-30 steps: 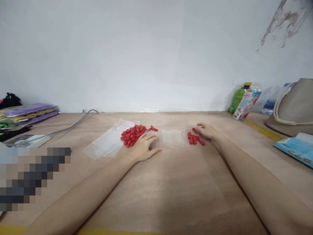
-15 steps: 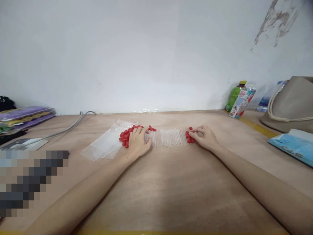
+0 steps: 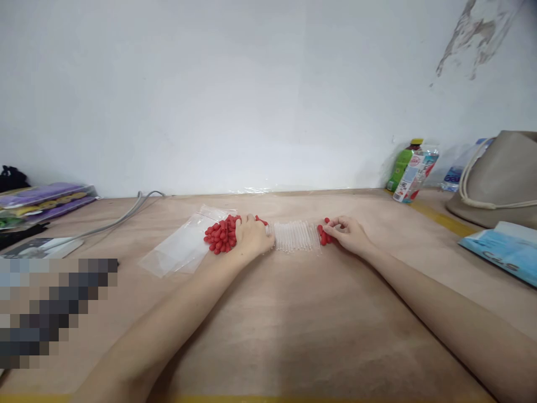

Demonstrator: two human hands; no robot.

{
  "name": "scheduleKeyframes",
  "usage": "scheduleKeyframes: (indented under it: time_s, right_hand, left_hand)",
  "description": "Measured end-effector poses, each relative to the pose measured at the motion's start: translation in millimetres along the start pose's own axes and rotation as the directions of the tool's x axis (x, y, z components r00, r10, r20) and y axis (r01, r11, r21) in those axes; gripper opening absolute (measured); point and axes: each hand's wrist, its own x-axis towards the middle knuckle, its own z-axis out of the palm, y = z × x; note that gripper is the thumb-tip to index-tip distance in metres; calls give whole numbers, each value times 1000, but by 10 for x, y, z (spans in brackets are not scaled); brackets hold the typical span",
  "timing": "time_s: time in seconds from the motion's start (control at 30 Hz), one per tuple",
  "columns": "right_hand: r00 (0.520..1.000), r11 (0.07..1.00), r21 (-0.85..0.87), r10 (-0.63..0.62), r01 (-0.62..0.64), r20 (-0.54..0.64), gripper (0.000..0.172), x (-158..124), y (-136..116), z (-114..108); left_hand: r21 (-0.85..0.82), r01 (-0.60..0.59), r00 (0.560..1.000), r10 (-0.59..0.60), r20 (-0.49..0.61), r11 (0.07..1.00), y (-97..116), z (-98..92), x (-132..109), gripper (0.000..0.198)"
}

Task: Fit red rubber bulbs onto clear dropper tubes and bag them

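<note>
The right hand point(image 3: 351, 235) has its fingers curled and its thumb drawn toward them, the tips at a small group of red bulbs point(image 3: 323, 237); whether one is pinched cannot be told. The left hand point(image 3: 254, 237) is palm down, fingers bent over the left end of a row of clear tubes point(image 3: 296, 238); its underside, and any grip, is hidden. Just beside it lies a larger heap of red bulbs point(image 3: 218, 236), partly covered, and beyond that a flat plastic bag point(image 3: 174, 249) on the table point(image 3: 260, 324). The bulbs look light and rubbery, best held around the rounded end; the tubes seem thin, stiff, slippery and perhaps breakable, best lifted singly at mid-length. Glass or plastic is uncertain, and individual tubes blur together.
</note>
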Motion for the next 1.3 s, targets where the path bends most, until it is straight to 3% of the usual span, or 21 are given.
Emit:
scheduleKeyframes:
  time_s: [0.13, 0.27, 0.4, 0.5, 0.57, 0.67, 0.77, 0.87, 1.3]
  right_hand:
    - [986, 918, 362, 162, -160, 26, 36, 13, 0, 40]
    - [982, 844, 522, 178, -121, -59, 40, 19, -38, 71]
    - [946, 930, 367, 122, -4, -300, 37, -17, -110, 97]
    - [923, 979, 200, 37, 44, -384, 33, -91, -205, 170]
    - [945, 983, 161, -35, 91, -324, 29, -163, -309, 250]
    - [958, 971, 96, -195, 219, -211, 24, -284, -536, 362]
    - [933, 935, 11, -354, 355, -58, 17, -383, -774, 403]
    - [887, 888, -19, -458, 460, 62, 15, -429, -890, 399]
    - [874, 882, 67, -470, 466, 121, 17, -421, -843, 415]
  left_hand:
    - [26, 40, 998, -41, 53, 999, 43, 5, 83, 37]
    - [2, 68, 995, -68, 80, 998, 75, -2, 134, 36]
    - [-51, 4, 1000, -3, 27, 999, 66, -57, 89, 30]
    - [-200, -198, 976, 174, -134, 960, -15, -91, -39, 24]
    - [-322, -343, 938, 307, -159, 882, -108, -73, -155, 21]
    - [-347, -478, 878, 431, -208, 807, -259, 24, -312, 18]
    - [-359, -574, 818, 496, -290, 736, -349, 133, -396, 17]
    - [-412, -584, 812, 489, -320, 700, -350, 173, -412, 19]
    - [-389, -679, 734, 550, -400, 623, -333, 187, -423, 24]
